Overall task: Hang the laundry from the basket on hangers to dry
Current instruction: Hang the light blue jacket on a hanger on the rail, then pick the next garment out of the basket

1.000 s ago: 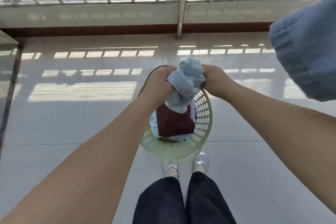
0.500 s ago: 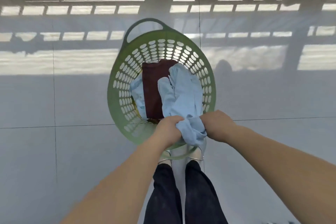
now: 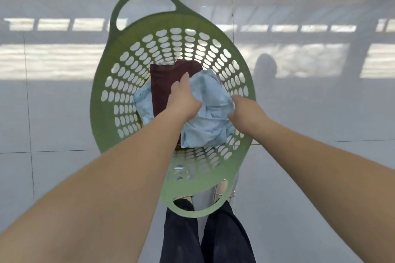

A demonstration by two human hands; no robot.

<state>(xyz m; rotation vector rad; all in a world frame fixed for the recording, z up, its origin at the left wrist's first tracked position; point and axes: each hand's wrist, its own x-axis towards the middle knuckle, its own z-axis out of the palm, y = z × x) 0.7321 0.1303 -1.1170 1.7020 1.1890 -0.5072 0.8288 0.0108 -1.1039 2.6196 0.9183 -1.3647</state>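
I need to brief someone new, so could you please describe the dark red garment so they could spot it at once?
Find the green perforated basket on the pale tiled floor. Inside it, just left of the left hand, lies the dark red garment, flat and smooth. Its neighbours are pale blue and crumpled.

Basket (image 3: 106, 83) on floor (image 3: 53, 177) before feet; folded cloth (image 3: 164, 83) inside, crumpled garment (image 3: 209, 117) to its right

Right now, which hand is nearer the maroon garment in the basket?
Left. The left hand lies over the maroon garment's right edge, gripping the light blue garment. The right hand is at the blue garment's far right side, away from the maroon.
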